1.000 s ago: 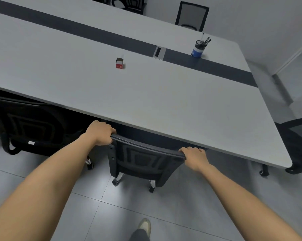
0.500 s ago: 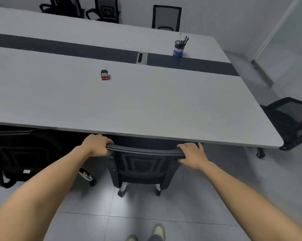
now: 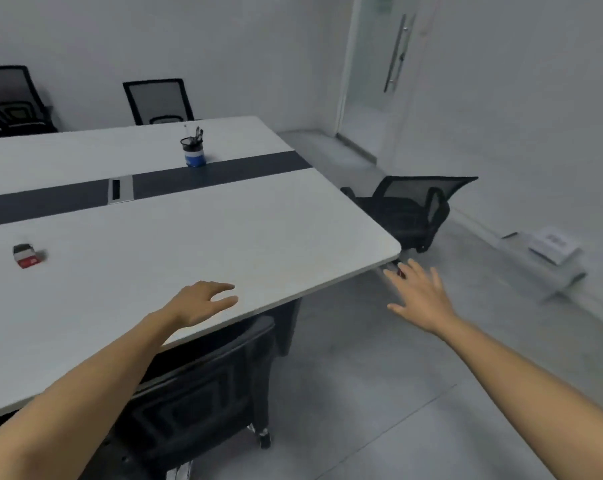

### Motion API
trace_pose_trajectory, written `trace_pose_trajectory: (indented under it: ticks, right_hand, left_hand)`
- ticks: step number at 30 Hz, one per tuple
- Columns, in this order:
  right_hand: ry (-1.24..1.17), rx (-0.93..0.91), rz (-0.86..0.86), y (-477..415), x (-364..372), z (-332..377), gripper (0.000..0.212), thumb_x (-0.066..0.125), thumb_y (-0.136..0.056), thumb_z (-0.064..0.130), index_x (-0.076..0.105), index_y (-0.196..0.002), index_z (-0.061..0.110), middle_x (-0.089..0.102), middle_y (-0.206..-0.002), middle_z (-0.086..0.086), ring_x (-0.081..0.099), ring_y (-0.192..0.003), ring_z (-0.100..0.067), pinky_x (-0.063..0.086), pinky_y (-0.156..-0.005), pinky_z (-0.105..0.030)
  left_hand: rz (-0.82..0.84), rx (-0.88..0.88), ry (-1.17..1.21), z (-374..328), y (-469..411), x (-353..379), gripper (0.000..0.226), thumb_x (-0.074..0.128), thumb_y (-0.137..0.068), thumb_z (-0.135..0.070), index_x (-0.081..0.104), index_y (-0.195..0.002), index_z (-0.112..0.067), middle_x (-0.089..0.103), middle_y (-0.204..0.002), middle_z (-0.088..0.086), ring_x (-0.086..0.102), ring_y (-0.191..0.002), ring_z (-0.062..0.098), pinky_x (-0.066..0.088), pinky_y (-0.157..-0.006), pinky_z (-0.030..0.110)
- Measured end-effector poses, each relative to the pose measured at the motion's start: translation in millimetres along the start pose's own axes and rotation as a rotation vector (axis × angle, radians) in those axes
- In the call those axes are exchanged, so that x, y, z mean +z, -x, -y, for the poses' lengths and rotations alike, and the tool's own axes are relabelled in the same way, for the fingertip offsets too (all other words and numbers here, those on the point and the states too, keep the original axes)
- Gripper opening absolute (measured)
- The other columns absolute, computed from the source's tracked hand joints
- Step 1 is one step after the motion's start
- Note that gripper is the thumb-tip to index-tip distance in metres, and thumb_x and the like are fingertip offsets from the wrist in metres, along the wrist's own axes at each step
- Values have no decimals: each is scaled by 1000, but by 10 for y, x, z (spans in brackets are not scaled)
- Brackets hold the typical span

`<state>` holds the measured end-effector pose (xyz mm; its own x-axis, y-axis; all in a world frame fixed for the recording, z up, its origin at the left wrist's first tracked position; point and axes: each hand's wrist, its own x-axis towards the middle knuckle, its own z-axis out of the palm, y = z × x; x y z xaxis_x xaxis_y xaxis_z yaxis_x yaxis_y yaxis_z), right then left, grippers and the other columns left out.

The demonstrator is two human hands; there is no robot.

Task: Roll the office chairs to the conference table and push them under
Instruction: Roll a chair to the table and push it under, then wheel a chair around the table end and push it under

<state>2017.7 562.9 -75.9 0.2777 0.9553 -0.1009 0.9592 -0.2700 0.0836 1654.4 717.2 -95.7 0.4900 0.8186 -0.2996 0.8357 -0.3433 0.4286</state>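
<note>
Both left hand (image 3: 203,303) and right hand (image 3: 421,296) spread, empty; table (image 3: 224,244) half-hides chair (image 3: 203,393).

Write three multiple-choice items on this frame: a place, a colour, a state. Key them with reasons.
1. Where does the pen cup stand?
A) on a shelf
B) on the conference table
C) on a windowsill

2. The small box has a lower part that is:
A) green
B) yellow
C) red

3. The left hand and right hand are:
A) open, holding nothing
B) clenched fists
C) both gripping the pen cup

Key:
1 B: it stands on the tabletop.
2 C: red shows below its dark top.
3 A: the fingers are spread, with nothing in them.
</note>
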Motion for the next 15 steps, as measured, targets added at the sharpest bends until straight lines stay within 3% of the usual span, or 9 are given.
trace_pose_trajectory:
  ticks: [8,15]
  right_hand:
    - [63,251,-88,-19,-233,-2077,68,48,-92,44,14,-149,26,7,-160,-6,-4,-148,-24,4,-118,-51]
    - [41,296,-60,-173,-141,-3261,69,46,-93,45,11,-150,26,5,-160,-6,-3,-148,-23,3,-119,-48]
  left_hand:
    - [-314,140,85,-2059,-1161,88,47,40,-98,-41,50,-136,-16,48,-145,7,44,-134,29,35,-111,43]
    - [-346,145,-24,-3157,-1948,455,46,41,-98,-39,46,-139,-17,45,-147,6,36,-138,28,32,-113,47]
